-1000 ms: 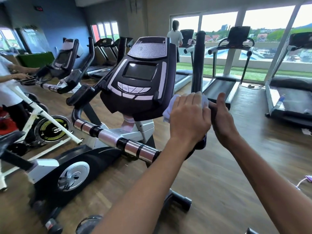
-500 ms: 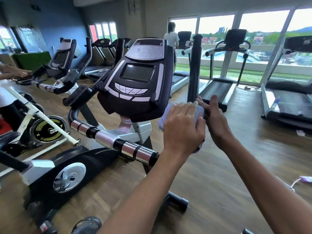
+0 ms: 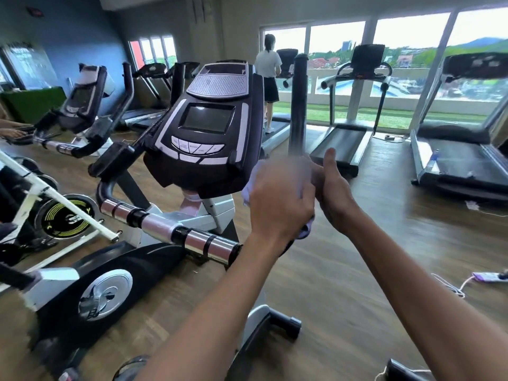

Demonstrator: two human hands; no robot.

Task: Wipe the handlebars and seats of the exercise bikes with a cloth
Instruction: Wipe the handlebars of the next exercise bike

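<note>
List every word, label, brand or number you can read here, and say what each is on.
None can be read.
Console buttons: markings too small.
Yellow-ringed flywheel of the white bike: lettering blurred.
Red sign high on the blue wall: too small and dark.
Treadmill consoles: no text can be made out.

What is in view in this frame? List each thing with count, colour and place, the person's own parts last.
exercise bike: one, black and silver, nearest, left of centre
console: one, black with grey trim, atop that bike
upright handlebar: one, black, right of the console
horizontal grip: one, chrome with black bands, below the console
cloth: one, pale lilac, wrapped on the upright handlebar under the left hand
second bike: one, black and silver, far left
treadmills: several, black, along the windows
bystander: one, white top, on a treadmill
left hand: grips the cloth
right hand: beside the handlebar, thumb up
</note>
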